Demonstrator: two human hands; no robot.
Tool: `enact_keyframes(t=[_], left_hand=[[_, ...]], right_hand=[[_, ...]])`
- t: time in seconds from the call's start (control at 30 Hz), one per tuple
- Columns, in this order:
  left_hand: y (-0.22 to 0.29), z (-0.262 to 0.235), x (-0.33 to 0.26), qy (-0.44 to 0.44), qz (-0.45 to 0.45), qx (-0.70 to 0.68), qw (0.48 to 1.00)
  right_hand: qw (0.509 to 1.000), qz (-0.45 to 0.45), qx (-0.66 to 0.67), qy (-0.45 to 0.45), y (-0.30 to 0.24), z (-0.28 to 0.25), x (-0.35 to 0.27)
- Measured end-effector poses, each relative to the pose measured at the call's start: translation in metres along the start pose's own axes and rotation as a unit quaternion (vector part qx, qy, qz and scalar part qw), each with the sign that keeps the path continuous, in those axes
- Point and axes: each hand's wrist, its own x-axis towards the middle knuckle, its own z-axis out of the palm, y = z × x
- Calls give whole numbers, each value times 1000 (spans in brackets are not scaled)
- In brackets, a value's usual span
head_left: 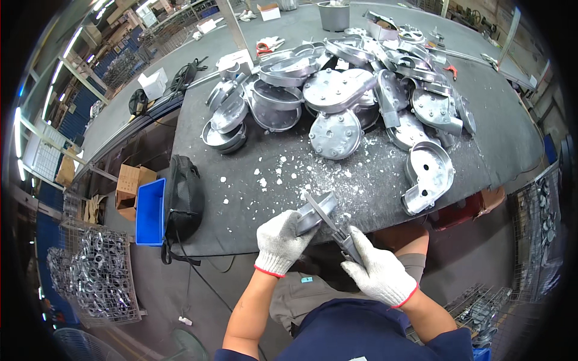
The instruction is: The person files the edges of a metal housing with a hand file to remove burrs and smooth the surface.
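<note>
My left hand [280,240], in a white knit glove, grips a grey cast-metal housing [317,210] on edge at the near rim of the black table mat [241,204]. My right hand [378,271], also gloved, holds a flat metal file [332,224] whose blade lies across the housing's edge. Both hands meet just in front of my lap. White metal chips [283,171] are scattered on the mat beyond them.
A big heap of similar grey castings [343,90] covers the far half of the table; one open casting [427,174] lies alone at the right. A black bag [183,198] and blue bin [152,212] sit at the left, with wire baskets of parts [96,271] on the floor.
</note>
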Motion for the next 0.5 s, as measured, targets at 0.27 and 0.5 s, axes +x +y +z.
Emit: enact_keyframes(t=[0.27, 0.5], left_hand=[[2, -6, -1, -5, -16, 17, 1000], [23, -5, 5, -32, -30, 71, 996]], right_hand=[[894, 211, 368, -141, -11, -8, 6], [835, 260, 462, -146, -3, 1, 2]])
